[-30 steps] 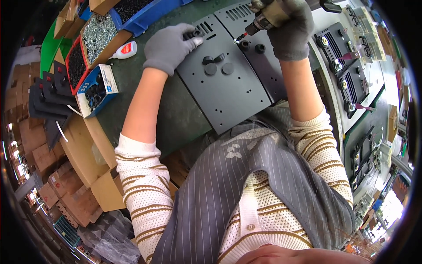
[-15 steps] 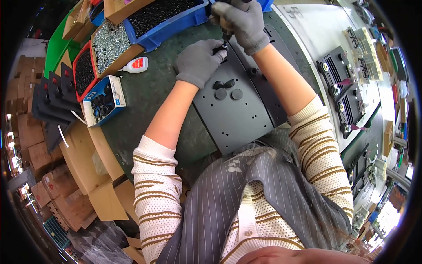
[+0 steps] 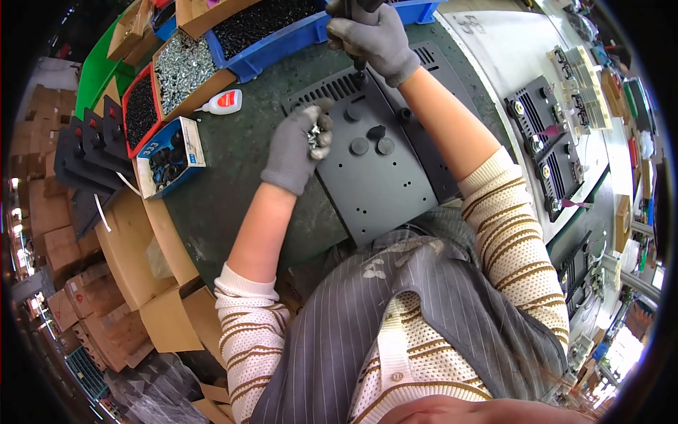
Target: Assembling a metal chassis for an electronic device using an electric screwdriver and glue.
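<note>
A dark grey metal panel (image 3: 385, 184) with vent slots and round black knobs lies on the green bench. My left hand (image 3: 296, 148), in a grey glove, rests at the panel's left edge and holds a small clump of silvery screws (image 3: 313, 134) between its fingers. My right hand (image 3: 374, 35), also gloved, grips a power screwdriver (image 3: 359, 65) upright, its tip down on the panel's upper part near the vent slots. A second panel lies under the first, to the right.
Bins of parts line the far edge: a blue bin (image 3: 282, 32) of black pieces, a cardboard tray of silver screws (image 3: 182, 67), a red bin (image 3: 141, 113), a small blue box (image 3: 169, 159). A glue bottle (image 3: 222, 102) lies nearby. Cardboard boxes (image 3: 127, 283) stand left; assembled units (image 3: 551, 148) right.
The view has shifted, so the panel sits lower in the frame. My left hand has drawn back from the screwdriver tip to the panel's left edge. My right hand stays on the screwdriver.
</note>
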{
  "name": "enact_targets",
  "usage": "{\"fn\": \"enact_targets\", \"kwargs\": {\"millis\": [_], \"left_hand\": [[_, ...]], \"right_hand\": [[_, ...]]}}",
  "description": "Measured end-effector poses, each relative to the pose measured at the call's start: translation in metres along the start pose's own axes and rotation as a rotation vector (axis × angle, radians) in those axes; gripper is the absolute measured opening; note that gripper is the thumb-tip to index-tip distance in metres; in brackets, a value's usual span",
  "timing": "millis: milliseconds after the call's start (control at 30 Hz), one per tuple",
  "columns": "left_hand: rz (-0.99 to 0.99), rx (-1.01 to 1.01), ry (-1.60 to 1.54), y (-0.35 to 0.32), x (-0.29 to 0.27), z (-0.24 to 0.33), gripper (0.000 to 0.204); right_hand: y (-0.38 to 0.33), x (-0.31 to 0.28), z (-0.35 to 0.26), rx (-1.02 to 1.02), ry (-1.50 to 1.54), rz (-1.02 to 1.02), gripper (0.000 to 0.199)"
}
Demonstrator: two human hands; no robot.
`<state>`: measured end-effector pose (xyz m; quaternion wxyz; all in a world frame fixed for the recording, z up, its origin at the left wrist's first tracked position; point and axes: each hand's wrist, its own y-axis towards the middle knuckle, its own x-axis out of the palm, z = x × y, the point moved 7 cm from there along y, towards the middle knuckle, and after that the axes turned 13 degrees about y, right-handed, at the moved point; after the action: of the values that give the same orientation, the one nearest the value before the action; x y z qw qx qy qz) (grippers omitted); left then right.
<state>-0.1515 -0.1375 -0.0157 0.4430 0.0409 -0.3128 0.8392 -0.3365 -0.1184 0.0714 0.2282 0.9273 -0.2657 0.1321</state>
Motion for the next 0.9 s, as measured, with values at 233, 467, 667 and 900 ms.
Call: {"fn": "enact_targets", "kwargs": {"millis": [233,467,667,900], "left_hand": [[0.11,0.064,-0.044,-0.004,0.004,-0.001,0.03],[-0.121,0.091,-0.165,-0.03,0.037,-0.009,0.031],[-0.225,-0.019,-0.495,-0.046,0.059,-0.027,0.029],[-0.364,-0.011,-0.513,-0.054,0.081,-0.031,0.03]], "right_hand": [[-0.021,0.015,-0.06,-0.005,0.17,0.058,0.032],[-0.063,0.025,-0.103,-0.534,1.051,-0.618,0.039],[-0.119,0.024,-0.108,-0.091,0.711,0.066,0.04],[-0.132,0.016,-0.112,-0.141,0.78,-0.051,0.042]]}}
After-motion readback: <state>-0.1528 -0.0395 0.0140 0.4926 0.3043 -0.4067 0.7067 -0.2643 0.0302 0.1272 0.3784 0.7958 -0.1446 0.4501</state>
